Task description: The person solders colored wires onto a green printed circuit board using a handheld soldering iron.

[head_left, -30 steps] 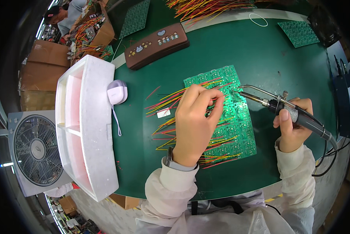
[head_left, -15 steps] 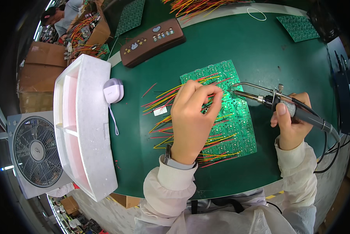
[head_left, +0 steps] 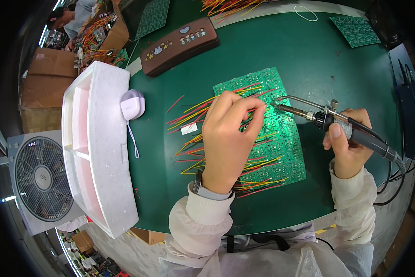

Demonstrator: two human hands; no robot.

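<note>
My right hand point(head_left: 348, 145) grips a soldering iron point(head_left: 317, 117) with a curved metal feed tube point(head_left: 299, 99) clamped along it. The iron's tip is at the green circuit board panel point(head_left: 287, 152), just right of my left fingertips. My left hand point(head_left: 230, 134) is closed in a pinch over the panel, on what looks like a thin wire; most of that wire is hidden by the hand. Red and yellow wires point(head_left: 193, 116) lie in rows across the panel and stick out to its left. Beside them is a small white label point(head_left: 189, 128).
A white foam tray point(head_left: 109, 152) with compartments stands at the left, with a lilac case point(head_left: 133, 104) against it. Further back lie a brown pencil case point(head_left: 179, 46), more wires point(head_left: 230, 6) and other panels point(head_left: 355, 31). The iron's cable point(head_left: 399, 164) trails right. A fan point(head_left: 43, 177) stands left; another person point(head_left: 80, 21) is far left.
Both hands and the iron hold nearly the same place over the panel. The whole view has shifted slightly. The iron's tip stays close to my left fingertips.
</note>
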